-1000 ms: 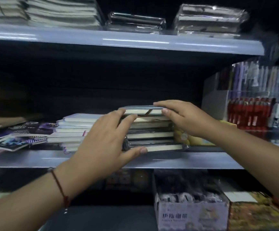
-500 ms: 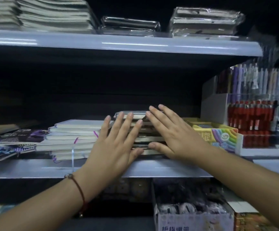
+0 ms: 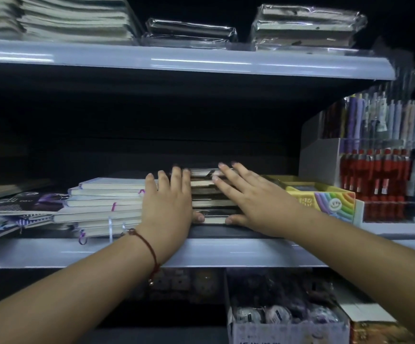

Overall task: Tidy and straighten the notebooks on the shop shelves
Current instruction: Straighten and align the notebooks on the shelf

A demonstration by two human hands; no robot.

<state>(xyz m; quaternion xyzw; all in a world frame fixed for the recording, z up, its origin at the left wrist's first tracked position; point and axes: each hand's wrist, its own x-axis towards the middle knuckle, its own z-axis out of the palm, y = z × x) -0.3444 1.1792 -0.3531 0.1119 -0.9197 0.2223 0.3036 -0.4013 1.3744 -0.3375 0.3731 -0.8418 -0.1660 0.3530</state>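
A stack of dark-covered notebooks (image 3: 207, 196) lies on the middle shelf (image 3: 226, 252), set back from the front edge. My left hand (image 3: 168, 204) rests flat against the stack's front left, fingers spread, thumb under its bottom edge. My right hand (image 3: 253, 194) presses flat on the stack's front right, fingers spread, thumb at the lowest notebook. Neither hand grips a notebook. To the left sits an uneven pile of white-edged notebooks (image 3: 107, 204) with purple ribbon markers hanging out.
Purple-covered booklets (image 3: 15, 212) lie at the far left. A rainbow box (image 3: 325, 197) and a pen display (image 3: 380, 167) stand to the right. Wrapped notebook stacks (image 3: 305, 26) fill the top shelf (image 3: 176, 60). Cardboard boxes (image 3: 285, 326) sit below.
Both hands went from holding the stack's sides to lying flat on its front, and they have pushed the dark stack deeper into the shelf.
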